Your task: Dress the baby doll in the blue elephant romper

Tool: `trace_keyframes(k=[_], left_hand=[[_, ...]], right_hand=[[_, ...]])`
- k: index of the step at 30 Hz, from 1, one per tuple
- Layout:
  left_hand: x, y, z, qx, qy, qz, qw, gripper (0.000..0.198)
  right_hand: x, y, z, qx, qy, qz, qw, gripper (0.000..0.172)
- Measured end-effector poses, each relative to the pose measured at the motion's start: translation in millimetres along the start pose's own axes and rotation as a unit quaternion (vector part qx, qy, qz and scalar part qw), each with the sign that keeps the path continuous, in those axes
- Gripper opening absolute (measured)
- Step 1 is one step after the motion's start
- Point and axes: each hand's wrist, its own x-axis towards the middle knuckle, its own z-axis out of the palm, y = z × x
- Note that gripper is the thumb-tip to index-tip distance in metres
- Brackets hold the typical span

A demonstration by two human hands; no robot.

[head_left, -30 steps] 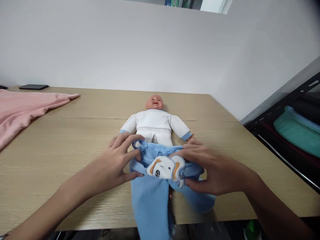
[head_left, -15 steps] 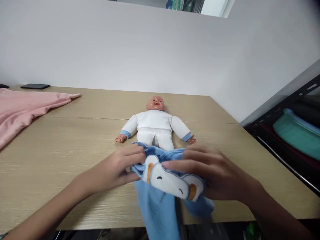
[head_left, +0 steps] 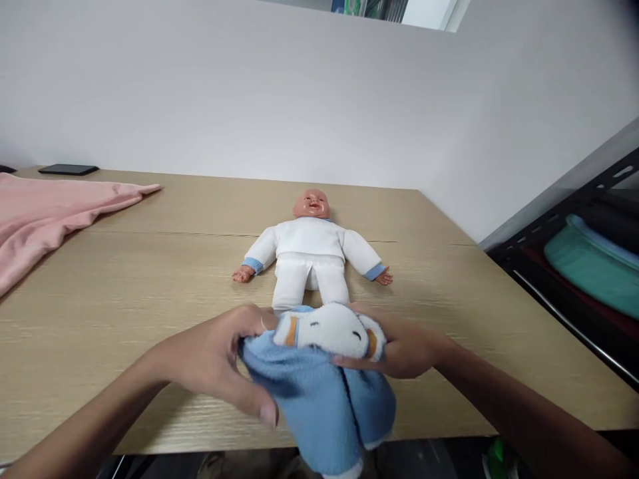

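Note:
A baby doll (head_left: 310, 251) in a white suit with blue cuffs lies on its back in the middle of the wooden table (head_left: 150, 266), head away from me. At its feet I hold a bunched blue fleece garment (head_left: 319, 399) with a white animal-face patch (head_left: 327, 328). My left hand (head_left: 214, 359) grips the garment's left side, thumb pressed on the fleece. My right hand (head_left: 399, 342) grips its right side beside the patch. The garment's lower end hangs over the table's near edge and covers the doll's feet.
A pink cloth (head_left: 44, 209) lies spread at the table's far left, with a black phone (head_left: 68, 169) behind it by the white wall. On the right stands a black metal rack (head_left: 574, 253) holding a teal tub (head_left: 594, 266).
Both hands pulled the blue garment toward me, down off the doll's legs to its feet. The garment is more bunched, the patch now faces up, and the white trousers show.

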Motion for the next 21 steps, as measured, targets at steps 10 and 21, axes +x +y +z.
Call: trace_keyframes(k=[10,21], left_hand=[[-17.8,-10.8,31.9,-0.214,0.048,-0.126,0.968,0.060],[-21.1,-17.8,69.8,-0.515,-0.009,-0.061,0.855,0.081]], right_hand=[[10.0,-4.0,-3.5,0.170,-0.183,0.005,0.968,0.062],[-5.4,15.5,14.1,0.315,-0.076,0.046,0.945,0.038]])
